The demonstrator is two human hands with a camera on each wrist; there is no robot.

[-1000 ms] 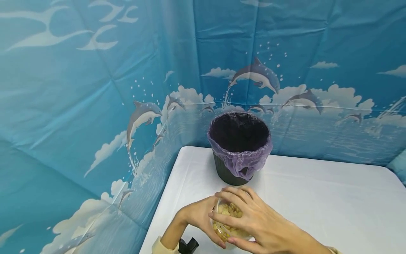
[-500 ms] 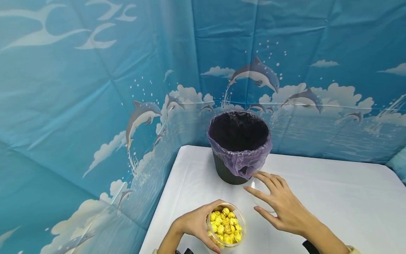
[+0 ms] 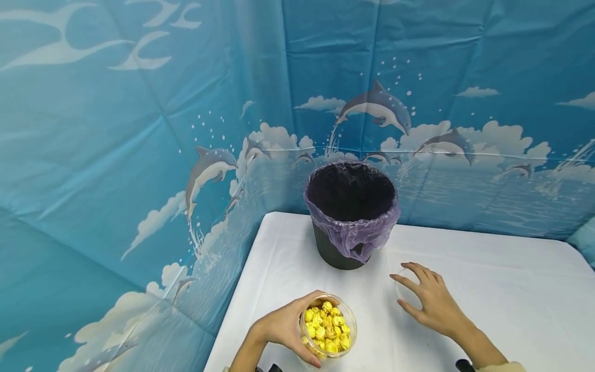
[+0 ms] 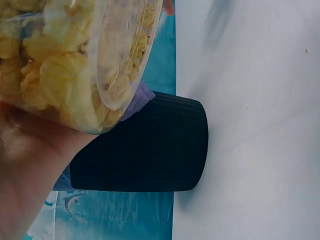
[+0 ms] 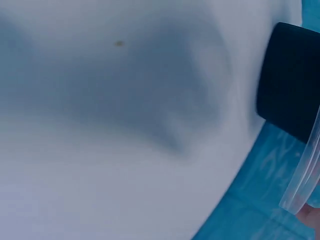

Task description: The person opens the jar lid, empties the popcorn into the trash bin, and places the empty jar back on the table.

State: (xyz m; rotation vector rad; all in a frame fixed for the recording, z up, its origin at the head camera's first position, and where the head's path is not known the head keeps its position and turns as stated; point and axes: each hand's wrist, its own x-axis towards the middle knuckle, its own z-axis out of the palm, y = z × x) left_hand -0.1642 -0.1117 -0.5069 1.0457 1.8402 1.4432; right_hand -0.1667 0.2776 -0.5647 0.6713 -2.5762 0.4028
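A clear round plastic jar full of yellow popcorn is in my left hand, which grips its left side; the jar's top is uncovered. In the left wrist view the jar is close up, raised off the table, with popcorn showing through its wall. My right hand is apart from the jar, to its right. It holds a clear lid by the edge, barely visible in the head view. In the right wrist view the lid shows at the right edge with a fingertip against it.
Behind the jar stands a dark ribbed trash bin lined with a purple plastic bag. A white-covered table bears it. A blue dolphin-print curtain hangs along the left and back.
The right hand has lifted the lid off the jar and moved it to the right, baring the popcorn. The left hand keeps hold of the jar in nearly the same place.
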